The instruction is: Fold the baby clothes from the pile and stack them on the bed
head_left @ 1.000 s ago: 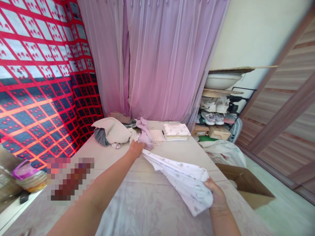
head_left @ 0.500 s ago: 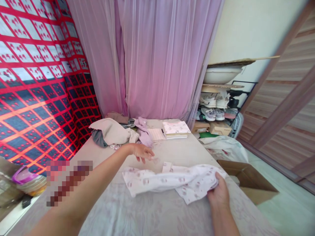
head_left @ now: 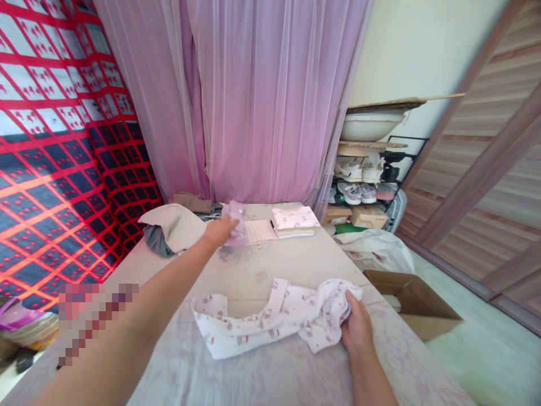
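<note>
A white garment with a small printed pattern [head_left: 262,327] lies stretched across the near part of the bed [head_left: 274,378], its right end bunched up. My right hand [head_left: 357,324] is closed around that bunched end. Farther off, my left hand [head_left: 222,230] is on a crumpled lilac cloth [head_left: 237,232], fingers curled into it; the fingertips are partly hidden. Beside that hand, to the left, is a heap with a beige cloth [head_left: 171,223] over a grey one [head_left: 155,241].
Folded printed cloth [head_left: 296,217] is stacked at the bed's far end, beside a lined paper [head_left: 260,232] and a dark pen. Right of the bed stand an open cardboard box [head_left: 422,304] and a shoe rack [head_left: 367,180]. Lilac curtains [head_left: 274,101] hang behind.
My left hand has moved forward and left, from above the bed onto the lilac cloth. The printed garment's right end is more bunched in my right hand. The view has shifted slightly.
</note>
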`<state>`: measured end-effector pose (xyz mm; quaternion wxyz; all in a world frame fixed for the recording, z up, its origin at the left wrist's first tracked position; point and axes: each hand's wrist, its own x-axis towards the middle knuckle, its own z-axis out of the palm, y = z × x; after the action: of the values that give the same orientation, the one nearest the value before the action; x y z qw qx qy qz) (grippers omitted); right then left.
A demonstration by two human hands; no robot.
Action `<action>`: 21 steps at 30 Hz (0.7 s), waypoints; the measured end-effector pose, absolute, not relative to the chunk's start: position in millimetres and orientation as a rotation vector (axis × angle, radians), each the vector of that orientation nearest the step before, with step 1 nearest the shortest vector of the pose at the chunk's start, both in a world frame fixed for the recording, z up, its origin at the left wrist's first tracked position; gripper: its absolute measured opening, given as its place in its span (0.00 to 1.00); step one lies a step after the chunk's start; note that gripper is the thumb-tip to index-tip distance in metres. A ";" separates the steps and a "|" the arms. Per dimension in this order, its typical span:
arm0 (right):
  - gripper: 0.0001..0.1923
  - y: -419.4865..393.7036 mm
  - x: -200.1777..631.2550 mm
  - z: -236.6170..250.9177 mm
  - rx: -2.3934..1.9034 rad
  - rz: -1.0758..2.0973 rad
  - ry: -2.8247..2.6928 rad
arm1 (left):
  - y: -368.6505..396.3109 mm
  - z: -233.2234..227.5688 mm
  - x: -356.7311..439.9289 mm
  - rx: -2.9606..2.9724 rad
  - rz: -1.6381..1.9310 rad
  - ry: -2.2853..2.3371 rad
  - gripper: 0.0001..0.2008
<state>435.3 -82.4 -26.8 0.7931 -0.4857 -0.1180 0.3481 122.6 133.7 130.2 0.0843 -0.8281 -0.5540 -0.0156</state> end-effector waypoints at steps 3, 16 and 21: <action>0.21 -82.2 433.6 -24.7 -1.015 0.789 -0.215 | 150.4 170.6 79.8 -2.086 -0.226 -2.005 0.25; 0.26 -83.1 440.0 -23.1 -1.121 0.769 -0.228 | 25.1 103.5 77.0 -3.307 0.330 -1.406 0.28; 0.24 -73.0 449.3 -1.0 -1.187 0.729 -0.320 | 5.8 82.6 67.7 -3.403 0.413 -1.373 0.13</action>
<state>449.3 -73.0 -1.0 0.7554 -0.5442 -0.1466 0.3343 67.7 5.8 82.6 -0.2722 -0.8868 -0.3576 0.1077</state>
